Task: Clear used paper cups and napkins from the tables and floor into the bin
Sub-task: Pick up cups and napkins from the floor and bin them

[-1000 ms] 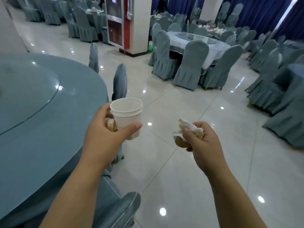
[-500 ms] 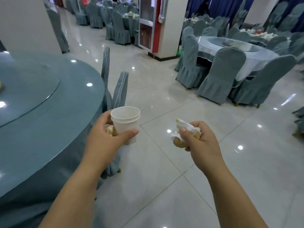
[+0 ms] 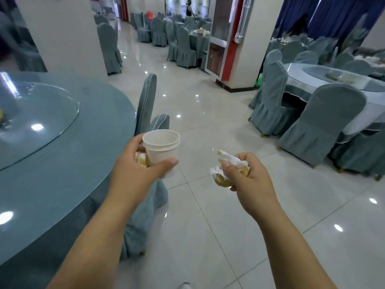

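My left hand (image 3: 135, 176) grasps a white paper cup (image 3: 161, 148) upright, thumb across its near side and fingers round the far side. A second rim shows just under the top one. Tucked in the same palm, pressed against the cup's left side, is a small wad (image 3: 141, 159) of yellow-stained paper. My right hand (image 3: 250, 180) is clenched around a crumpled napkin (image 3: 228, 163), white with yellow-brown stains, which bulges out past my thumb and forefinger. Both hands are held out in front of me over the floor (image 3: 208, 226), apart from each other, the cup a little higher than the napkin.

To my left is a round table (image 3: 62, 174) in blue-grey cloth with a glass turntable (image 3: 37, 113) on it; the cup hangs just beyond its edge. Two covered chairs (image 3: 146, 101) stand at the table's rim, behind the cup. To the right stands another table (image 3: 302, 80) ringed with chairs of the same kind. Ahead is a white pillar (image 3: 235, 49) with red trim. The toe of a shoe (image 3: 184, 285) shows at the bottom edge.
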